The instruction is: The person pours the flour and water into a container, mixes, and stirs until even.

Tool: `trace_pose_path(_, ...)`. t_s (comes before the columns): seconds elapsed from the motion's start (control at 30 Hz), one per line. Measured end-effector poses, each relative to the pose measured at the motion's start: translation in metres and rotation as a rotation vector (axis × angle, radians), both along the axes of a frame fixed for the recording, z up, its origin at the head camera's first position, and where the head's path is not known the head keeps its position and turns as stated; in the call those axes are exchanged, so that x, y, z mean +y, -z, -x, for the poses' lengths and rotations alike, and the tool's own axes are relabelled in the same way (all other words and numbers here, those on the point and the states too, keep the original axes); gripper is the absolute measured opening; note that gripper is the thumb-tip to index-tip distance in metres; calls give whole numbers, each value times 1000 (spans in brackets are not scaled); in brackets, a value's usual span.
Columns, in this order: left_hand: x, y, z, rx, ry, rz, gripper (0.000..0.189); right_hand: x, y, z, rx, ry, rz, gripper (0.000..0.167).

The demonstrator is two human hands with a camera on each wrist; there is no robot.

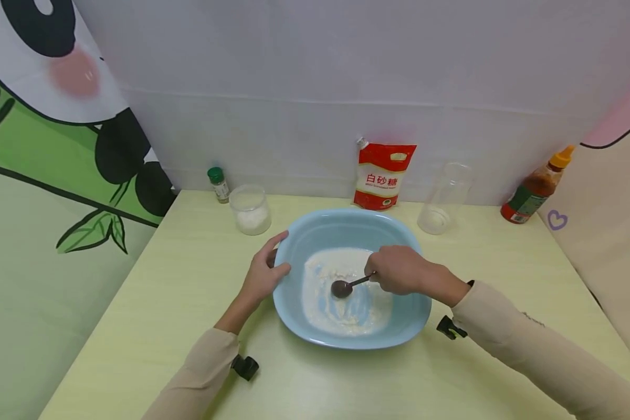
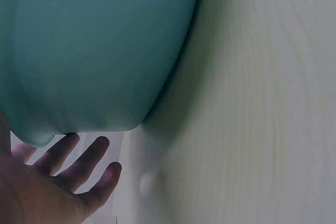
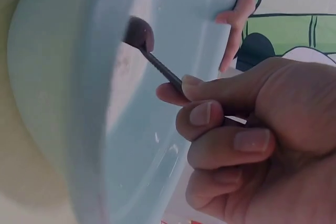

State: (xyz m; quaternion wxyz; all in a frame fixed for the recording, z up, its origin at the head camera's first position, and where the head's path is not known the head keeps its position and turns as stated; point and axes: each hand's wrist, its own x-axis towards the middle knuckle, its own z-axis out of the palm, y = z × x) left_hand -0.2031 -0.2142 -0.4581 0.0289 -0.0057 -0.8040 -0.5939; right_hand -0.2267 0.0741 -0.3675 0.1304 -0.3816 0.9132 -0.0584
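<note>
Seen from my remote station, a pale-yellow wood-grained table point(image 1: 189, 274) carries a light-blue basin point(image 1: 346, 230) near its middle. Reading clockwise from the basin, I have a small green-capped jar point(image 1: 219, 185) and a short glass point(image 1: 249, 202) with white contents at 10 o'clock, a red pouch point(image 1: 382, 178) just past 12, and a tall clear glass point(image 1: 443, 201) and an orange-capped bottle point(image 1: 535, 190) toward 2.

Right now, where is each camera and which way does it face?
Head: on the head, looking forward and down at the basin; left hand, right hand, sleeves show.
Left wrist: on that wrist, facing the basin's outside and table; left hand shows.
Right wrist: on that wrist, facing into the basin; both hands show.
Head and right wrist share the spoon.
</note>
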Motion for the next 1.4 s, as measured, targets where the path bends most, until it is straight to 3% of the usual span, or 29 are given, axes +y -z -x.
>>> trace_pose_path(0.17, -2, 0, 0, -11, 4, -1, 73, 5, -2, -10, -50, -42, -2, 11)
trace_pose_path(0.3, -2, -1, 0, -14, -1, 5, 73, 13, -6, -8, -98, -33, -62, 12)
trace_pose_path(0.47, -2, -2, 0, -8, -8, 11, 73, 28, -14, 9, -104, 38, -157, 10)
trace_pose_path(0.73, -3, -2, 1, -5, -2, 6, 73, 26, -11, 40, -26, 103, -123, 21)
trace_pose_path(0.93, -3, 0, 0, -7, -3, 0, 73, 2, -4, 48, -7, 21, -57, 22)
trace_pose_path(1.1, -2, 0, 0, -9, 3, -8, 74, -14, 2, 45, 8, -75, -14, 23)
trace_pose_path(1.27, -1, 0, -2, -2, 1, -8, 74, -22, 7, 34, -94, -157, 12, 24)
trace_pose_path(1.4, -2, -1, -2, 0, -3, 2, 73, -20, 4, 24, -167, -215, -37, 24)
